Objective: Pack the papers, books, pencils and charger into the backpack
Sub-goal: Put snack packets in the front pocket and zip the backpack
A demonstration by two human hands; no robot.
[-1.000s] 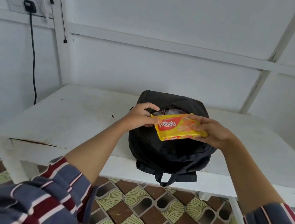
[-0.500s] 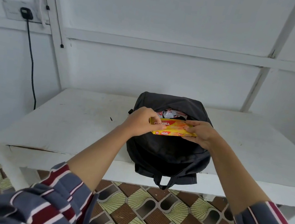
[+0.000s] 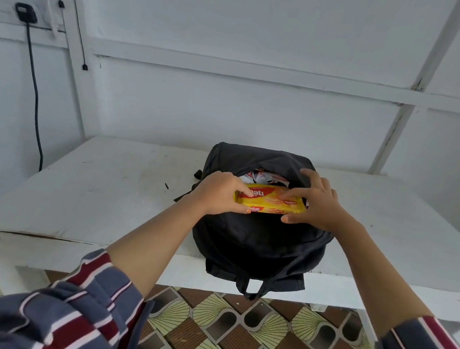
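A black backpack [image 3: 260, 240] lies on the white table [image 3: 104, 193] with its top opening unzipped. A yellow wafer packet [image 3: 271, 203] sits across that opening. My left hand [image 3: 219, 192] grips the packet's left end, fingers curled over it. My right hand [image 3: 317, 202] is at the packet's right end: thumb under it, index finger on its top, the other fingers spread over the bag's rim. White and red wrappers [image 3: 265, 176] show inside the bag behind the packet. No papers, books or pencils are visible.
A black charger plug [image 3: 26, 13] is in a wall socket at the upper left; its cable [image 3: 36, 99] hangs down beside the table. The bag's handle loop [image 3: 253, 289] hangs over the table's front edge. Patterned tiles [image 3: 225, 341] cover the floor below.
Both hands have lowered the yellow packet from above the bag down into its opening. My right hand's fingers have spread out over the rim.
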